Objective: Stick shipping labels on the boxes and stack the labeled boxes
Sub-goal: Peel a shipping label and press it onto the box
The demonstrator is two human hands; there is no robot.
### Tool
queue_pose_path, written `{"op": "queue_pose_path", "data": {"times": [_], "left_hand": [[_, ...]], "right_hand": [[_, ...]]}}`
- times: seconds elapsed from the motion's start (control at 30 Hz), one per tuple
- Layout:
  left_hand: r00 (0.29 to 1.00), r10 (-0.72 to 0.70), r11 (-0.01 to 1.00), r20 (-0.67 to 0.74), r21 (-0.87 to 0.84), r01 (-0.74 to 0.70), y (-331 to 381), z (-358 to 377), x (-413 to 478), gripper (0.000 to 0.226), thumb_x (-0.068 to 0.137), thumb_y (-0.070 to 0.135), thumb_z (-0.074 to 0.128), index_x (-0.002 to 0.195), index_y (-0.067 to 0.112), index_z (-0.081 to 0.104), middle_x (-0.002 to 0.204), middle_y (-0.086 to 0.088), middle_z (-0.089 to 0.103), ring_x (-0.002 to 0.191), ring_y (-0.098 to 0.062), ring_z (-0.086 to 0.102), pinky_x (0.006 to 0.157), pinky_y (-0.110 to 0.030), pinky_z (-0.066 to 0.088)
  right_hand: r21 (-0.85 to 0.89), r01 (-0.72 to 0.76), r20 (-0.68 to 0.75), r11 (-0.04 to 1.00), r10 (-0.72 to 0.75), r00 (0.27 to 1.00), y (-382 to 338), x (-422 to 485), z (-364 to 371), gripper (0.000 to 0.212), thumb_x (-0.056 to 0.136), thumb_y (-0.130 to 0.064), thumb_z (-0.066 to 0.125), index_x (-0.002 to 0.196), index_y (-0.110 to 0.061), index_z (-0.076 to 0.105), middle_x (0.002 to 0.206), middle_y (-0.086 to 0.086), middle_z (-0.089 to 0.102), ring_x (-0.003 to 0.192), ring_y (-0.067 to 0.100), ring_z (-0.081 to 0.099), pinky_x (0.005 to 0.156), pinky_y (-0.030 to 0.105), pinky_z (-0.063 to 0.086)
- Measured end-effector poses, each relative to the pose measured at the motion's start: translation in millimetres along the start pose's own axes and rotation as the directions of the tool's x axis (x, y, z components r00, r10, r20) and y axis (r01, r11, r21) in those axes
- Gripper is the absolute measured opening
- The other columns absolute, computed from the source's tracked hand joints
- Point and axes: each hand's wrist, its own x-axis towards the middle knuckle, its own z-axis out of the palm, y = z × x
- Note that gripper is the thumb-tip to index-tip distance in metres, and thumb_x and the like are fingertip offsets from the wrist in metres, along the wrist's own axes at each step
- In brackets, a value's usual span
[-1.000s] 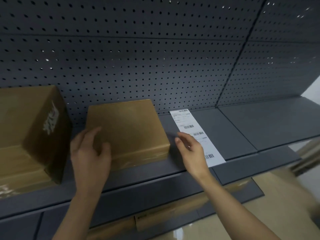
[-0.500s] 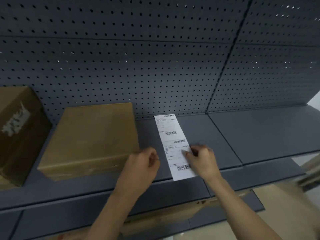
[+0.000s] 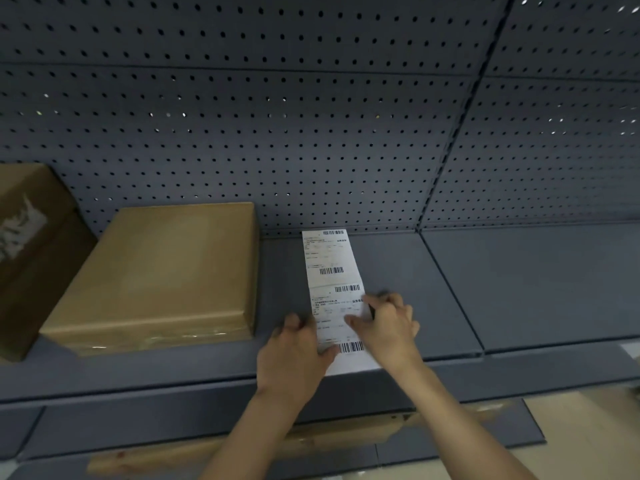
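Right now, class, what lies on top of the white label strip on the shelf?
Both hands: the left hand covers its lower left edge, the right hand its right side. The label strip beneath them is hidden; the upper half lies bare.

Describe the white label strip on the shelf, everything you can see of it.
The label strip is a long, narrow white paper sheet lying flat on the dark grey shelf, running from the pegboard back wall to the front edge. It carries printed text and several barcodes, seemingly two labels end to end. The left hand and right hand both press on its near half. It lies apart from the flat box.
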Motion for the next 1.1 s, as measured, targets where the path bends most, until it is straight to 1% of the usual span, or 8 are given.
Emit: {"op": "queue_pose_path", "data": {"times": [0.13,0.23,0.43,0.57,0.73,0.9,1.0,1.1], "left_hand": [[1.000,0.018,0.999,0.024,0.050,-0.020,-0.8,0.9,0.3,0.059,0.094,0.057,0.049,0.142,0.024,0.042,0.127,-0.001,0.043,0.122,-0.022,0.049,0.095,-0.035,0.048],[0.999,0.035,0.998,0.031,0.051,-0.036,-3.0,1.7,-1.8,0.061,0.095,0.054,0.048,0.147,0.025,0.036,0.130,-0.001,0.041,0.125,-0.022,0.045,0.098,-0.036,0.047],[0.995,0.092,0.995,0.048,-0.031,-0.091,-13.5,3.9,-8.1,0.060,0.094,0.051,0.054,0.145,0.025,0.039,0.128,0.001,0.042,0.123,-0.020,0.042,0.098,-0.037,0.048],[0.993,0.118,0.992,0.029,-0.039,-0.117,-18.3,5.2,-14.0,0.062,0.091,0.054,0.057,0.144,0.028,0.041,0.124,0.003,0.042,0.120,-0.018,0.042,0.096,-0.034,0.048],[0.990,0.142,0.989,-0.026,-0.033,-0.143,-22.2,12.7,-18.4,0.065,0.086,0.056,0.061,0.141,0.027,0.043,0.122,0.004,0.043,0.117,-0.018,0.043,0.099,-0.030,0.045],[0.993,0.116,0.988,-0.031,-0.102,-0.118,-22.0,11.7,-14.1,0.063,0.079,0.060,0.061,0.134,0.032,0.048,0.120,0.006,0.049,0.113,-0.017,0.046,0.096,-0.030,0.046],[0.996,0.079,0.978,-0.035,-0.191,-0.084,-20.8,8.6,-10.0,0.052,0.080,0.057,0.060,0.127,0.035,0.056,0.113,0.006,0.053,0.109,-0.016,0.050,0.089,-0.029,0.048],[0.997,0.061,0.978,-0.042,-0.198,-0.068,-19.5,10.4,-6.8,0.049,0.081,0.052,0.064,0.126,0.033,0.058,0.114,0.005,0.054,0.111,-0.017,0.052,0.089,-0.031,0.050]], "right_hand": [[-0.040,0.020,-0.002,0.999,-0.020,1.000,-1.4,1.6,7.5,0.050,0.084,-0.061,0.061,0.127,-0.036,0.053,0.125,-0.001,0.038,0.116,0.028,0.035,0.097,0.041,0.026],[-0.063,0.037,-0.009,0.997,-0.038,0.999,1.1,1.1,10.8,0.054,0.083,-0.063,0.061,0.127,-0.034,0.048,0.118,-0.004,0.034,0.113,0.026,0.034,0.097,0.041,0.027],[-0.094,0.017,-0.019,0.995,-0.019,1.000,-0.2,0.3,12.8,0.059,0.082,-0.067,0.058,0.123,-0.027,0.045,0.122,-0.001,0.034,0.114,0.026,0.034,0.095,0.040,0.027],[-0.124,0.051,-0.022,0.991,-0.054,0.998,0.8,-2.5,14.2,0.060,0.082,-0.068,0.058,0.126,-0.029,0.047,0.117,-0.004,0.031,0.113,0.024,0.033,0.094,0.040,0.027],[-0.127,0.100,0.002,0.987,-0.100,0.995,4.3,-7.8,13.5,0.055,0.078,-0.070,0.061,0.116,-0.031,0.049,0.114,-0.008,0.032,0.112,0.022,0.032,0.089,0.036,0.022],[-0.032,0.092,-0.020,0.995,-0.093,0.995,1.9,-12.5,13.5,0.070,0.079,-0.063,0.068,0.139,-0.037,0.045,0.119,-0.008,0.034,0.119,0.020,0.032,0.088,0.033,0.017],[0.034,0.059,-0.021,0.998,-0.058,0.998,-0.5,-13.6,12.5,0.078,0.078,-0.057,0.073,0.145,-0.037,0.040,0.127,-0.004,0.038,0.126,0.021,0.032,0.091,0.032,0.015],[0.125,0.036,-0.036,0.991,-0.032,0.999,-3.7,-12.4,12.1,0.079,0.080,-0.045,0.077,0.148,-0.039,0.037,0.133,-0.002,0.042,0.129,0.020,0.036,0.092,0.031,0.014]]}}
